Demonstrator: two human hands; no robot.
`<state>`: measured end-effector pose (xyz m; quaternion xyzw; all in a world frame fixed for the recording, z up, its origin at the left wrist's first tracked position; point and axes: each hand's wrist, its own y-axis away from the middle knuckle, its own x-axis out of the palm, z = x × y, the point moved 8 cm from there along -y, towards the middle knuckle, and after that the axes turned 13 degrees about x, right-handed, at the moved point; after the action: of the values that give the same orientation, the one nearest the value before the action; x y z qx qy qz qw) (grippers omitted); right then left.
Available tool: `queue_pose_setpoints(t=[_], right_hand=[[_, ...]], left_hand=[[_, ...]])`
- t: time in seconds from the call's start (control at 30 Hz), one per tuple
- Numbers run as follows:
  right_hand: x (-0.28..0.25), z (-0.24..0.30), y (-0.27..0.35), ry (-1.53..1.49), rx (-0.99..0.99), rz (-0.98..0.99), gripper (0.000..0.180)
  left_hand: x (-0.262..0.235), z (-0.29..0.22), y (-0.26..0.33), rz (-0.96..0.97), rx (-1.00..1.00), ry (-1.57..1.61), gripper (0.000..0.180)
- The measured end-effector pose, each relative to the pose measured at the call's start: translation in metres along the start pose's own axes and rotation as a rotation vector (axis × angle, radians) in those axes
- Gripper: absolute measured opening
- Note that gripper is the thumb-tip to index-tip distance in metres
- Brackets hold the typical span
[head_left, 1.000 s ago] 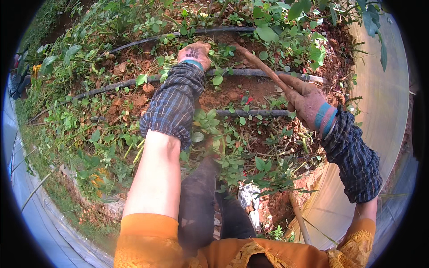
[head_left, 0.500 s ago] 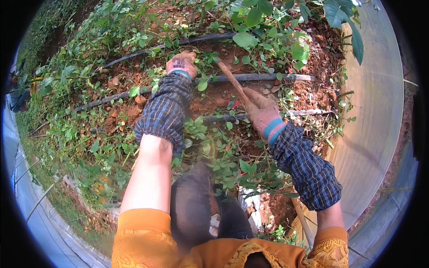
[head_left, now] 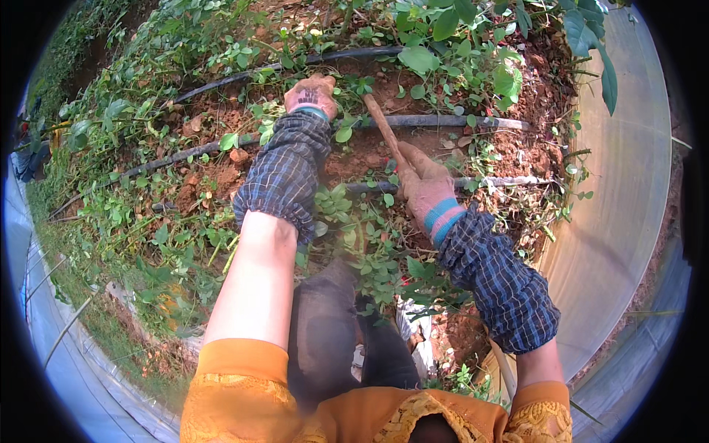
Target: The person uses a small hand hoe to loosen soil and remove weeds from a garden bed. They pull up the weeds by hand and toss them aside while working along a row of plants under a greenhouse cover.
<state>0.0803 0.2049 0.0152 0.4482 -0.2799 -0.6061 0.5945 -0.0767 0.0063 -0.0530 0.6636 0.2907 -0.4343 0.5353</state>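
Note:
My left hand (head_left: 312, 94), in a dirty pinkish work glove, is closed low among the weeds between two black hoses. Its fingertips are hidden, so what they grip cannot be made out. My right hand (head_left: 428, 184), gloved with a blue-striped cuff, wraps around a wooden stick-like handle (head_left: 384, 127). The handle slants away to the left across the middle hose (head_left: 443, 120). Its far end lies close to the right of my left hand, and no tool head shows there. Small leafy weeds (head_left: 343, 133) and reddish soil (head_left: 362, 159) surround both hands.
More black hoses (head_left: 362, 53) run across the planted bed. A pale, curved plastic sheet (head_left: 620, 177) borders it on the right. Larger leaves (head_left: 583, 33) hang in at the top right. My dark-trousered legs (head_left: 325, 332) stand at the near edge among plants.
My right hand has shifted slightly left against the bed, and the wooden handle now points more steeply away. My left hand stays closed at nearly the same spot. The view has shifted a little.

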Motion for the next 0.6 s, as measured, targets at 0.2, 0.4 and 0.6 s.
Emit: queue_pose_setpoints(t=[0.2,0.4,0.6], right_hand=[[0.046,-0.054,-0.017,0.095,-0.202,-0.019,0.045],[0.013,-0.014,0.006,0.249,-0.184,-0.071,0.04],[-0.041,0.041,0.04,0.156,0.105,0.109,0.044]], left_hand=[[-0.009,-0.006,0.005,-0.005,-0.007,-0.041,0.03],[-0.016,-0.008,0.007,0.026,-0.019,-0.012,0.033],[-0.011,-0.004,0.008,0.009,-0.001,-0.01,0.035]])
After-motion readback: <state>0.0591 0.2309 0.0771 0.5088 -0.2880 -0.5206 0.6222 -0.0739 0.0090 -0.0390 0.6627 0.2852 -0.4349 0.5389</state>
